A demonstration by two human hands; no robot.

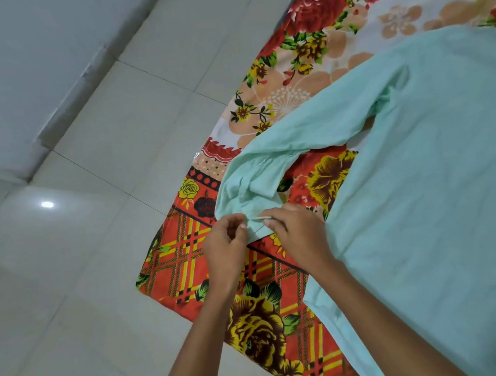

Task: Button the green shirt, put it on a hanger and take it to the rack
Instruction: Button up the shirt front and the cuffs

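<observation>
A pale green shirt (437, 171) lies spread flat over a bright floral cloth, filling the right half of the head view. One long sleeve (290, 142) runs down and left from the shirt body to its cuff (242, 200). My left hand (226, 246) pinches the cuff's edge from the left. My right hand (300, 234) pinches the same cuff edge from the right, fingertips almost touching the left ones. Any button on the cuff is hidden between my fingers. No hanger or rack is in view.
The floral cloth (187, 262) with red, yellow and orange flowers covers the surface under the shirt, its corner pointing down-left. Grey-white floor tiles (89, 171) stretch to the left up to a wall base (63, 108).
</observation>
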